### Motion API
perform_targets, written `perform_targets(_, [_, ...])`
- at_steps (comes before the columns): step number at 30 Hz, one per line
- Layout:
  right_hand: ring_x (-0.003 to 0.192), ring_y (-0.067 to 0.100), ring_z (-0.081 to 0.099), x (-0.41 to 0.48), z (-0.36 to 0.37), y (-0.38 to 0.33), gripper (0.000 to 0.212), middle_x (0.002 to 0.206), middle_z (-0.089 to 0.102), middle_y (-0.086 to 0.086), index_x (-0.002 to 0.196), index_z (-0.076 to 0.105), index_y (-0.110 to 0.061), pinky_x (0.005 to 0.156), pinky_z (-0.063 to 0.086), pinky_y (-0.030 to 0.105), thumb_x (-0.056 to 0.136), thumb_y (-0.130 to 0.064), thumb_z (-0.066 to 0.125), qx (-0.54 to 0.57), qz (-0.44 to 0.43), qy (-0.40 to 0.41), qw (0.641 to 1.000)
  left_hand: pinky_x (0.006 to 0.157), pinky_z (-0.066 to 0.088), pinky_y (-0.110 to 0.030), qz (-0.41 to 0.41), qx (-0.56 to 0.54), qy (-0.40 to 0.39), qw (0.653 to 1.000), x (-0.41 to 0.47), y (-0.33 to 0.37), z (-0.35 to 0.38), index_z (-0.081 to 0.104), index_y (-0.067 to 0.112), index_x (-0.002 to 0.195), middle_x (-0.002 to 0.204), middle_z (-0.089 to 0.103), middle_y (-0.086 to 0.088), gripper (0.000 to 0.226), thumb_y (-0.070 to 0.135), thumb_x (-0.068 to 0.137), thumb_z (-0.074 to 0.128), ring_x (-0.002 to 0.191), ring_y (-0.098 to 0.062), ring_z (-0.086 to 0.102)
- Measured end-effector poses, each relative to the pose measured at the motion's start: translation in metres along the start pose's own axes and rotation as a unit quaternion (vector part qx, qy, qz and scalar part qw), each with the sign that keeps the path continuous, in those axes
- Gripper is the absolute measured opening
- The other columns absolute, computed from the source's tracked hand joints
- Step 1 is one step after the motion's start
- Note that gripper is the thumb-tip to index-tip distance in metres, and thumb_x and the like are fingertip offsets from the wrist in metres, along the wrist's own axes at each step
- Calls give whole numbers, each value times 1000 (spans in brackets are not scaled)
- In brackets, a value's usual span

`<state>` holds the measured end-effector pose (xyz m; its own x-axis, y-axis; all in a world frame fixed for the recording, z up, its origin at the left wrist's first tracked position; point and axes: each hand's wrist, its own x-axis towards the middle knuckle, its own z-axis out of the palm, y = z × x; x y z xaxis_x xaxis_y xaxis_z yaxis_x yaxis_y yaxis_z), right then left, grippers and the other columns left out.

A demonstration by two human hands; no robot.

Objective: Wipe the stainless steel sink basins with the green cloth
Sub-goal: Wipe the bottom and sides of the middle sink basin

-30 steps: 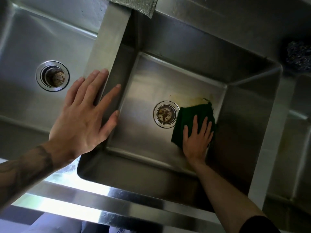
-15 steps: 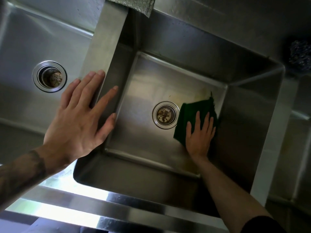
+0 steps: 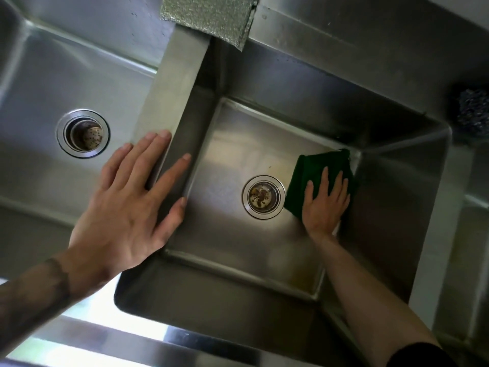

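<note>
Your R hand is flat, fingers spread, palm down on the green cloth. It's pressing the cloth, not gripping it. Cloth lies on the floor of the right basin, in the far-right corner, its far edge touching the back wall and its right edge against the side wall. Cloth's near-left corner sits just beside the drain strainer, not covering it. R forearm comes in over the basin's near-right corner; dark sleeve at the frame's bottom edge.

Your L hand is open, nothing in it, palm resting on the divider btwn the two basins. Index + middle tips on the divider top, thumb and one finger hang over the edge toward the right basin wall. L forearm shows tattoo marks near the wrist.

Yellowish stain on the right basin floor btwn drain and cloth. Bits of debris in that strainer.

Left basin has its own drain w/ a perforated basket, well apart from L hand.

Silver textured cloth hangs over the back rim at the divider's far end. Dark steel-wool scrubber sits on the ledge at far right, blurry. Bright reflection on the front rim.
</note>
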<state>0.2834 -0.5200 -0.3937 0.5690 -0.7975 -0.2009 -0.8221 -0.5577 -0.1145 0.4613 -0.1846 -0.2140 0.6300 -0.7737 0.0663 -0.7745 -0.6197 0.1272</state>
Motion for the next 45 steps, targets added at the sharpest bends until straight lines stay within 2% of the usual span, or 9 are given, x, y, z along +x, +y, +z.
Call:
perform_targets(4, [160, 36, 12, 19, 5, -45, 62, 173, 16, 16, 166, 25, -23, 128, 11, 57, 110, -52, 31, 37, 93, 24, 995, 132, 18, -54, 3, 3, -5, 1000, 1, 0, -1, 47, 12, 159, 174, 22, -21, 61, 44, 107, 39, 161, -37, 26])
perform_targets(11, [158, 36, 20, 28, 11, -56, 59, 171, 24, 14, 164, 31, -25, 128, 15, 55, 110, -52, 33, 13, -118, 4, 993, 129, 24, -58, 5, 5, -10, 1000, 1, 1, -2, 49, 10, 157, 172, 24, -23, 61, 43, 106, 42, 160, -39, 27])
perform_targets(18, [158, 38, 21, 29, 3, -48, 59, 170, 26, 18, 162, 36, -18, 126, 17, 57, 111, -46, 36, 47, 85, 49, 994, 128, 25, -58, -2, 6, -4, 1000, 1, 3, -2, 50, 10, 157, 171, 26, -23, 61, 41, 105, 44, 159, -39, 29])
perform_targets(23, [157, 39, 25, 11, 11, -109, 64, 168, 30, 17, 161, 39, -24, 126, 17, 56, 106, -58, 38, 19, -113, 19, 993, 129, 24, -59, 1, 3, -7, 1000, 1, 2, -1, 50, 10, 157, 172, 25, -23, 61, 42, 105, 44, 160, -38, 28])
perform_targets(27, [157, 36, 26, 31, 6, -72, 57, 168, 32, 15, 159, 42, -22, 127, 22, 54, 110, -49, 39, 9, -195, 10, 981, 130, 22, -57, 6, 3, -8, 1000, 0, 0, -1, 49, 10, 157, 173, 22, -22, 62, 44, 105, 43, 161, -37, 25])
perform_targets(31, [156, 37, 27, 45, -5, -16, 54, 167, 32, 18, 158, 43, -17, 125, 24, 54, 110, -42, 41, 24, -51, 25, 998, 130, 22, -57, 2, 0, -5, 1000, 0, 0, -1, 49, 10, 157, 172, 24, -22, 62, 43, 105, 44, 160, -38, 27])
perform_targets(34, [157, 38, 24, 47, -9, -4, 55, 168, 29, 20, 161, 38, -17, 126, 21, 54, 111, -41, 39, 26, -27, 10, 999, 131, 19, -54, 4, -3, 0, 1000, 1, 0, 0, 49, 10, 157, 172, 25, -22, 61, 42, 105, 44, 160, -38, 27])
perform_targets(41, [159, 39, 17, -64, -10, 44, 58, 171, 21, 19, 164, 31, -19, 126, 21, 61, 110, -44, 29, -63, -218, -107, 968, 130, 21, -56, 4, -4, 1, 1000, 1, -1, -1, 49, 9, 157, 171, 26, -24, 61, 43, 106, 44, 159, -40, 28])
perform_targets(45, [160, 41, 6, -117, -15, 55, 66, 173, 6, 21, 166, 15, -19, 127, 17, 62, 107, -50, 13, -124, -192, -185, 956, 128, 24, -59, 5, -3, 9, 1000, 0, -1, 1, 49, 8, 156, 171, 25, -25, 60, 42, 106, 46, 159, -41, 29])
